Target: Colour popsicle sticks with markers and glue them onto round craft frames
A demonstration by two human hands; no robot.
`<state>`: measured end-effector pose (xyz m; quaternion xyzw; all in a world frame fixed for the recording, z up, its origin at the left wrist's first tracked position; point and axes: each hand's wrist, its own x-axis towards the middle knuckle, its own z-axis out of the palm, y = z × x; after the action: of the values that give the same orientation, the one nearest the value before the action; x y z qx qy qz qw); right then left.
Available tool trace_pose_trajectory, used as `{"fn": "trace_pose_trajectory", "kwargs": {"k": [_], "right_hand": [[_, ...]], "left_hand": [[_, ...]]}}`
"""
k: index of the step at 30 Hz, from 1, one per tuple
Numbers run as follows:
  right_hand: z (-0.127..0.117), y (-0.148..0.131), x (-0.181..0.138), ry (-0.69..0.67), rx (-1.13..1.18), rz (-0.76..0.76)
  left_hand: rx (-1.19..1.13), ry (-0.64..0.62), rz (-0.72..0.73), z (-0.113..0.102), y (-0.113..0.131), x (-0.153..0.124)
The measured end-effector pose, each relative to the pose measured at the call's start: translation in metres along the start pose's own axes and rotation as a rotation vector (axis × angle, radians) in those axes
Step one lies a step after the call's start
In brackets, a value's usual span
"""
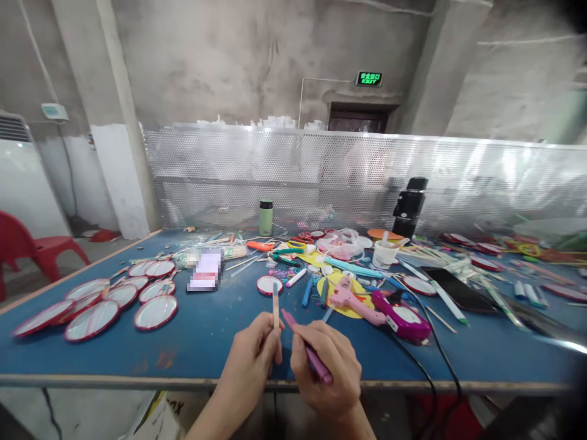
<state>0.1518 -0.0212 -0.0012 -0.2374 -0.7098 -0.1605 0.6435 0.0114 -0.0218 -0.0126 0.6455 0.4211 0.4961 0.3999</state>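
Note:
Near the table's front edge, my left hand grips a flat wooden craft stick upright; its top end looks greyish blue. Just to the right, my right hand is closed around a purple-pink marker pen, held slanted like a pen. The marker's upper tip is close to the stick; whether they touch I cannot tell. Beyond the stick lies a small round red-rimmed disc. A blue marker and a white marker with a purple tip lie farther out.
Several red-rimmed discs lie at left, near a phone. To the right are a pink glue gun, a purple device with cables and a dark phone. A green bottle and black flask stand behind.

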Motion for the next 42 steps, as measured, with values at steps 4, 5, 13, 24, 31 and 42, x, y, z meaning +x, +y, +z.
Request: {"fn": "trace_pose_trajectory", "kwargs": {"k": [4, 5, 13, 24, 31, 42], "right_hand": [[-0.0008, 0.0013, 0.0015, 0.003, 0.003, -0.023], [-0.0011, 0.0011, 0.0016, 0.002, 0.008, -0.020], [-0.0010, -0.0003, -0.0002, -0.040, 0.059, 0.000], [0.0007, 0.0017, -0.0021, -0.047, 0.032, -0.004], [0.0009, 0.0032, -0.0038, -0.080, 0.057, -0.010], [0.0004, 0.0030, -0.0022, -0.121, 0.088, -0.003]], "left_hand": [[0.000, 0.002, -0.006, 0.0006, 0.0028, -0.0005], [-0.002, 0.005, -0.008, 0.0006, 0.0030, -0.0010], [0.024, -0.007, 0.027, -0.0005, 0.0012, -0.0024], [0.023, -0.020, 0.020, -0.0002, -0.0023, -0.0022], [-0.001, -0.011, 0.032, 0.0000, -0.0026, -0.0017], [0.011, -0.006, 0.037, -0.0004, -0.0013, -0.0004]]}}
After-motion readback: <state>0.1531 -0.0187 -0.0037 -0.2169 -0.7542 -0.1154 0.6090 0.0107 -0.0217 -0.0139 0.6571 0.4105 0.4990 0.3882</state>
